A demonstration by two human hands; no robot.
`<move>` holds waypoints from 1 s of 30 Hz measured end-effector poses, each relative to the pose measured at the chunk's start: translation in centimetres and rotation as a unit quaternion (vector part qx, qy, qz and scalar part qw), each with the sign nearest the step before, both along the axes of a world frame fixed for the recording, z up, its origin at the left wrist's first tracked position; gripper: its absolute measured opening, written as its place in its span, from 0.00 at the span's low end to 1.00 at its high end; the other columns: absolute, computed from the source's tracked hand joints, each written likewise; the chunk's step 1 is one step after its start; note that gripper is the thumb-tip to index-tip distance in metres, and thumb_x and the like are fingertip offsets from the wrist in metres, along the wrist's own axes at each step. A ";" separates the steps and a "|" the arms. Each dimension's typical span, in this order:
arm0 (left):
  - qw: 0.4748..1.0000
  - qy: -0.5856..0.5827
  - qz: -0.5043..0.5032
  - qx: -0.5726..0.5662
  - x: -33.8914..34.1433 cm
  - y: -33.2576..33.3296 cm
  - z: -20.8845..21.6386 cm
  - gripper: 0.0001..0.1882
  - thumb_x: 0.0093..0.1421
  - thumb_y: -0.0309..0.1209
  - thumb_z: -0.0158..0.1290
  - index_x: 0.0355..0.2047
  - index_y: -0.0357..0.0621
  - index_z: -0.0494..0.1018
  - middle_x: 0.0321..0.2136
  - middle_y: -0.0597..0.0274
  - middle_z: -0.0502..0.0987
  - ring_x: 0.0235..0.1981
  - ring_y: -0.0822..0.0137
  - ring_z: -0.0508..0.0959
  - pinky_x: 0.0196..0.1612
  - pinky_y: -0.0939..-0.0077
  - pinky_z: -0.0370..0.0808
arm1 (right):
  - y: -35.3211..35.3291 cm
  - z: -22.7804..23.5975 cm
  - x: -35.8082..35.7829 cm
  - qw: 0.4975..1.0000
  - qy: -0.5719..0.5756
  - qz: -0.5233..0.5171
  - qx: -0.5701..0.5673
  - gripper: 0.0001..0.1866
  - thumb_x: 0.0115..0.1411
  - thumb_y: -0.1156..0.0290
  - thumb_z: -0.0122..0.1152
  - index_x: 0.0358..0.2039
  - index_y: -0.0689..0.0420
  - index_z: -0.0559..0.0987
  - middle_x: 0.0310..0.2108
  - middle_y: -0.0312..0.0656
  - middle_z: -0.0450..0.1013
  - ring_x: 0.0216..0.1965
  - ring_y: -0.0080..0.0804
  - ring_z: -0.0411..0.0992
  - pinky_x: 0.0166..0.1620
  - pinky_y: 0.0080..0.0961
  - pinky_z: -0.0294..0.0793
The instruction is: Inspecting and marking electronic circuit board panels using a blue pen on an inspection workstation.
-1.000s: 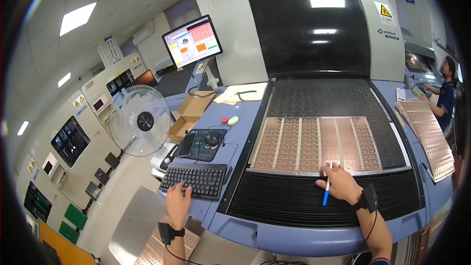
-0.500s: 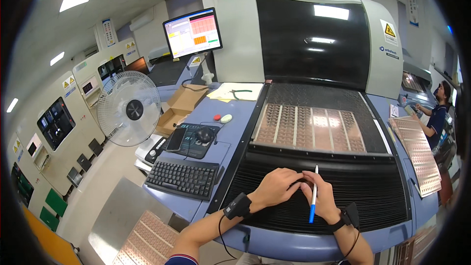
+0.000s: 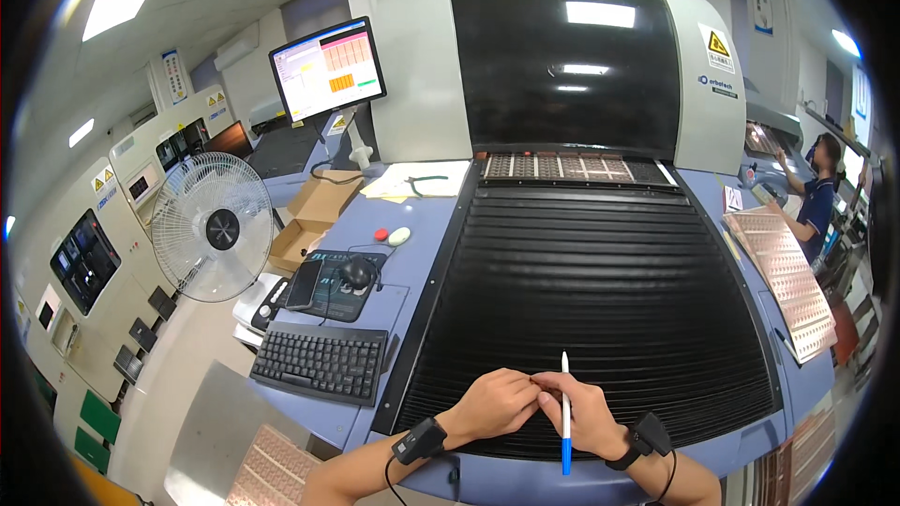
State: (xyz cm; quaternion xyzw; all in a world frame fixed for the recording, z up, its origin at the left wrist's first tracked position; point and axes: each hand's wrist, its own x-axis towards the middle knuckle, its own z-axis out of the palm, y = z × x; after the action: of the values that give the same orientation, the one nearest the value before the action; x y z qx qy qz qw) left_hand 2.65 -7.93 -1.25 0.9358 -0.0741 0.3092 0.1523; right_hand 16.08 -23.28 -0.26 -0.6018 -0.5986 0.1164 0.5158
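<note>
My right hand (image 3: 583,415) holds a white pen with a blue end (image 3: 566,422), its thin tip pointing away from me. My left hand (image 3: 495,403) is closed, its curled fingertips meeting those of the right; what lies in them, if anything, is hidden. Both hands rest over the near part of a black ribbed bellows cover (image 3: 600,290). Beyond the cover, a copper-coloured circuit panel (image 3: 562,169) is partly under the dark hood of a large machine (image 3: 567,66).
On the left stand a keyboard (image 3: 319,363), a mouse (image 3: 357,272), a phone (image 3: 305,285), a fan (image 3: 214,225) and a monitor (image 3: 328,68). Pliers (image 3: 427,185) lie on paper. More copper panels (image 3: 783,272) are stacked at right, near another person (image 3: 820,192).
The copper panel has slid away from me into the machine, and the bellows cover has stretched out behind it. My hands stay together, the pen still in the right one; the view has shifted slightly.
</note>
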 end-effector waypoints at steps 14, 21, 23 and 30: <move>1.000 0.005 0.002 -0.005 0.2 -0.7 0.7 0.08 0.55 0.27 0.63 0.34 0.38 0.77 0.34 0.54 0.83 0.37 0.55 0.83 0.42 0.65 0.80 | -0.1 0.4 0.2 0.998 0.005 -0.018 0.055 0.17 0.66 0.73 0.62 0.53 0.65 0.76 0.36 0.55 0.81 0.38 0.47 0.83 0.42 0.33 0.83; 0.998 -0.032 0.035 -0.042 0.3 -1.6 0.5 0.13 0.52 0.23 0.64 0.39 0.36 0.79 0.30 0.53 0.83 0.29 0.53 0.83 0.34 0.66 0.80 | -0.1 0.3 0.4 0.993 0.024 -0.041 0.108 0.17 0.66 0.73 0.62 0.53 0.65 0.75 0.34 0.54 0.81 0.35 0.45 0.83 0.38 0.32 0.81; 0.997 -0.037 0.041 -0.047 0.2 -1.6 0.4 0.13 0.51 0.22 0.64 0.39 0.36 0.79 0.30 0.53 0.83 0.28 0.53 0.83 0.34 0.66 0.80 | -0.1 0.2 0.3 0.993 0.021 -0.043 0.106 0.17 0.67 0.72 0.62 0.53 0.65 0.75 0.34 0.54 0.81 0.35 0.45 0.83 0.37 0.33 0.81; 0.998 -0.029 0.022 -0.049 0.2 -1.7 0.1 0.11 0.50 0.22 0.64 0.36 0.36 0.79 0.30 0.51 0.83 0.28 0.52 0.84 0.31 0.65 0.80 | -0.5 0.1 0.4 0.996 0.020 -0.021 0.082 0.16 0.67 0.72 0.61 0.52 0.66 0.76 0.35 0.55 0.81 0.33 0.47 0.82 0.35 0.34 0.81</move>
State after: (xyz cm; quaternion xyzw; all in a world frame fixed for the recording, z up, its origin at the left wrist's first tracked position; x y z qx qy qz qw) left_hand 2.81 -9.64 -1.11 0.9191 -0.0425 0.3430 0.1893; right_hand 16.44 -23.73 -0.16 -0.5678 -0.5825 0.0681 0.5776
